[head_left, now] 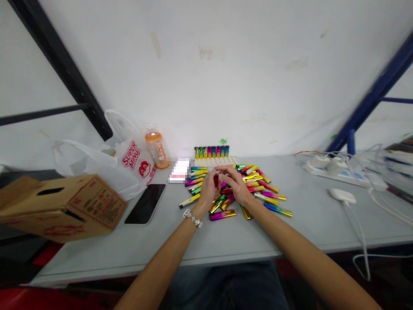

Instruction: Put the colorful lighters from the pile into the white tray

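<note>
Several shiny multicoloured lighters (pixel 275 209) lie in a loose pile on the grey table (pixel 226 243). Over the pile, my left hand (pixel 209 191) is closed round a dark red lighter (pixel 216 180) held upright. My right hand (pixel 235 184) is close against it from the right, with its fingers bent near the lighter's top; its fingertips are partly hidden. Behind my hands, a row of lighters (pixel 214 151) stands upright in a white slotted tray (pixel 209 162) by the wall.
To the left are a cardboard box (pixel 93 202), a white plastic bag (pixel 125 172), a black phone (pixel 146 204), an orange bottle (pixel 157 148) and a blurred-out white item (pixel 180 171). A power strip (pixel 345 174) and a white charger (pixel 342 196) with cables lie to the right.
</note>
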Demonstrator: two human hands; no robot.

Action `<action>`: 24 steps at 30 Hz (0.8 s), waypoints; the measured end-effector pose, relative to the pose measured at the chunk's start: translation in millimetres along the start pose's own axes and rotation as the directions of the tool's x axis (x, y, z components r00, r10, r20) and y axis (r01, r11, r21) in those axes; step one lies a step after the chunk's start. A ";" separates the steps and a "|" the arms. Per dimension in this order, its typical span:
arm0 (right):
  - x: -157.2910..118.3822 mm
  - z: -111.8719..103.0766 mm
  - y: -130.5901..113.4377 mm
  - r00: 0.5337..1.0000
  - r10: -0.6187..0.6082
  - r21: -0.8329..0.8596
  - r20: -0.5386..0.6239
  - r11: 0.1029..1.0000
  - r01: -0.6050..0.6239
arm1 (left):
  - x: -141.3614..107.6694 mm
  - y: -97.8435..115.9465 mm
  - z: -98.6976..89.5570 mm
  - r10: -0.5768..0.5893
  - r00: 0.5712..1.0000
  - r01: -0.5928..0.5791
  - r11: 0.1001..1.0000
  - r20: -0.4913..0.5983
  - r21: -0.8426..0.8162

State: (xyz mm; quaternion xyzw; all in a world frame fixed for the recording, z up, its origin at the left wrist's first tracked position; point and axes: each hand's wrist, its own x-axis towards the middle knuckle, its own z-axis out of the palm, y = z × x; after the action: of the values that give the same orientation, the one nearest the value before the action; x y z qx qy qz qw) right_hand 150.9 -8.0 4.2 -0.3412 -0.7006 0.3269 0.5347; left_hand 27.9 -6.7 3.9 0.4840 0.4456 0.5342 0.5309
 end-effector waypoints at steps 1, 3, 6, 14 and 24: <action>-0.2 -0.5 0.6 1.000 0.001 0.006 0.007 1.000 -0.002 | 0.9 -1.4 -0.5 0.016 1.000 -0.016 1.000 -0.019 0.014; -0.4 -0.5 2.9 1.000 -0.006 0.012 0.021 1.000 0.006 | 2.0 -3.6 -1.7 0.033 0.998 -0.032 0.999 -0.044 0.024; -0.3 0.8 7.1 0.999 -0.022 0.006 0.036 1.000 0.021 | 1.6 -4.3 -2.3 0.060 0.996 -0.058 0.998 -0.060 0.033; -0.4 -0.2 5.8 0.995 -0.062 -0.018 0.078 0.998 0.063 | -6.6 7.7 -0.5 -0.148 0.982 0.176 0.939 0.115 -0.295; -1.9 0.9 4.1 0.993 -0.079 -0.077 0.091 0.993 0.086 | -7.5 10.9 -1.5 -0.141 0.980 0.182 0.927 0.144 -0.330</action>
State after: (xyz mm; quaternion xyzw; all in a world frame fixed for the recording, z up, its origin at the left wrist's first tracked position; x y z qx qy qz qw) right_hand 150.9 -7.4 -0.4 -0.3183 -0.7497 0.2907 0.5022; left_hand 24.7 -14.6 14.1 0.3770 0.3527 0.5283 0.6740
